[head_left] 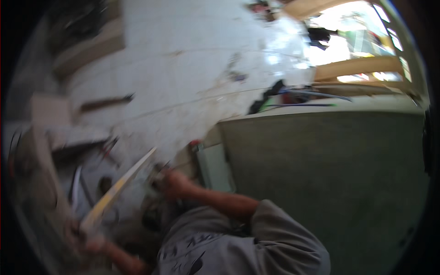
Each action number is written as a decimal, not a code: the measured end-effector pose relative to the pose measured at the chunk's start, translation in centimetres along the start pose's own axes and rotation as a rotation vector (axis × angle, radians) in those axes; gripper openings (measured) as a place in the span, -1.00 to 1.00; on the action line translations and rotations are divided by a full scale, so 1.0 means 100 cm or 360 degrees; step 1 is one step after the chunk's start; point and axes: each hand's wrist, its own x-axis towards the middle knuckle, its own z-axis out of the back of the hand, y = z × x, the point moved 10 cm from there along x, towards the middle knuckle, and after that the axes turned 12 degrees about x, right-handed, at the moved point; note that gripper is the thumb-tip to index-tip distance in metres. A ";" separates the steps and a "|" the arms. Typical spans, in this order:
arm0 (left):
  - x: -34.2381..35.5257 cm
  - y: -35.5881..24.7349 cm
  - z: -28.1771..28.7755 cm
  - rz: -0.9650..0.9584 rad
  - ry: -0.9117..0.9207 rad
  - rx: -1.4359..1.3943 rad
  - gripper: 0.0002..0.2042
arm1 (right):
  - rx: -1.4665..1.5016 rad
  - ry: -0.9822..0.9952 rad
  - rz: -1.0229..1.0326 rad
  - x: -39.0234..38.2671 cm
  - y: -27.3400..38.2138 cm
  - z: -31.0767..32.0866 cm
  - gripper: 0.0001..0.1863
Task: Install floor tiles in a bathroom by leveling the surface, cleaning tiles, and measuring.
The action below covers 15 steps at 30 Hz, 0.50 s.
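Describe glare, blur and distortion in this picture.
Head view: glare burns out the upper-right opening and shines on the tiled floor; head view: left hand, right hand and yellow strip look blurred; head view: corners are black, wooden rail looks bowed.

Daylight from the opening (pixel 355 39) at 2 o'clock, partly clipped to white; glare off the glossy floor (pixel 183 73) at 1. Grey-green panel (pixel 321 174) at 4 sits in shade, 9 o'clock side dim too. Blur throughout: left grip (pixel 91 239) at 8, yellowish strip (pixel 110 197) and right grip (pixel 176 184) all smeared, fine detail lost. Fisheye bends straight edges; rim falls off to black.
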 end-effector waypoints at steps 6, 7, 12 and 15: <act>0.038 -0.065 -0.026 0.0023 -0.0059 -0.0477 -0.38 | 0.1623 -0.0710 -0.0063 -0.029 0.033 0.118 -0.60; 0.040 -0.058 -0.019 0.0014 -0.0056 -0.0435 -0.38 | 0.1649 -0.0680 -0.0040 -0.030 0.054 0.130 -0.60; 0.033 -0.065 0.003 -0.0072 0.0007 -0.0263 -0.49 | 0.1370 -0.0217 0.0239 -0.051 0.151 0.142 -0.62; 0.028 -0.067 0.007 -0.0103 0.0000 -0.0300 -0.48 | 0.1336 -0.0304 0.0485 -0.052 0.182 0.137 -0.55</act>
